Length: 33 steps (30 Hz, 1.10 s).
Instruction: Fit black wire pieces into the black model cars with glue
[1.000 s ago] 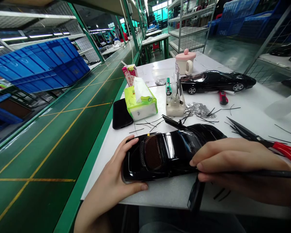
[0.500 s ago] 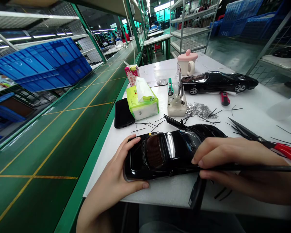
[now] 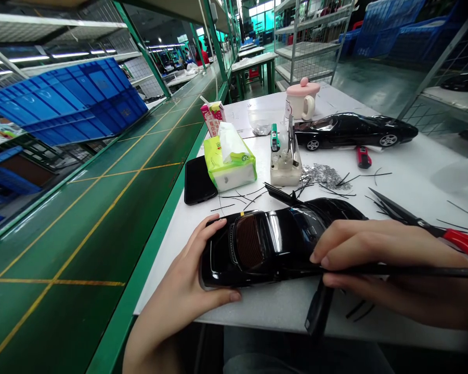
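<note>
Black model car [image 3: 288,234] between both hands [image 3: 191,259] [image 3: 362,254], left curled round, right pinching a rod [image 3: 421,270].

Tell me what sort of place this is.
Probably a factory assembly line for model cars: a long green conveyor belt, big blue plastic crates and a second glossy black model car show it.

model car [image 3: 278,234]: glossy black | scissors [image 3: 425,224]: dark blades, red handles | tissue pack [image 3: 230,166]: lime green and white

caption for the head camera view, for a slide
Left hand steadies a glossy black model car while the right hand holds a slim dark tool against its side, red-handled scissors nearby.
</note>
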Motion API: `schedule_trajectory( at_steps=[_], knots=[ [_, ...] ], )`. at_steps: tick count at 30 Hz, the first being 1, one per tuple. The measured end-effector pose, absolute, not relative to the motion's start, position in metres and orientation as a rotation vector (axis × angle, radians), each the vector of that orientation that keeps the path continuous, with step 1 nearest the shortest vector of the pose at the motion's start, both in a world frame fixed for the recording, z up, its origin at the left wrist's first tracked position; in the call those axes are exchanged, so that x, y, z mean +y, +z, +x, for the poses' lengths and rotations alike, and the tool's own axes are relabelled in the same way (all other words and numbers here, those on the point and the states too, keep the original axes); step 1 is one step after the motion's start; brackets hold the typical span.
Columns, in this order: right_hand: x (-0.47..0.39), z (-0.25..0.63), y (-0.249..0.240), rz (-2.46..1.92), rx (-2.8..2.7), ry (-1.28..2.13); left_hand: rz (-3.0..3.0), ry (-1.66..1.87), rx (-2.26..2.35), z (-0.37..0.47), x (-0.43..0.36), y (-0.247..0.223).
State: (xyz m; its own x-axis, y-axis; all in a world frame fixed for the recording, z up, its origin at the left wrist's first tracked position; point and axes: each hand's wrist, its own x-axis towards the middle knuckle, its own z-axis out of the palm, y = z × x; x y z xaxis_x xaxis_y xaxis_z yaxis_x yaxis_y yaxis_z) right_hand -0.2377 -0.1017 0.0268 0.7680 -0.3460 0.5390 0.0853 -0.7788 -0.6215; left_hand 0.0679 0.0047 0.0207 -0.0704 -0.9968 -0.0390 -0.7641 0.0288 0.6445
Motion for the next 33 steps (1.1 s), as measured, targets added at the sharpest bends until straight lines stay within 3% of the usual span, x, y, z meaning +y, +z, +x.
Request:
schedule_trajectory(
  at_steps=[33],
  knots=[
    [-0.1024,-0.2362,0.0292,-2.286,0.166,-0.899,1.756,-0.738,-1.888,0.0654,0.0046,0.0225]
  ],
)
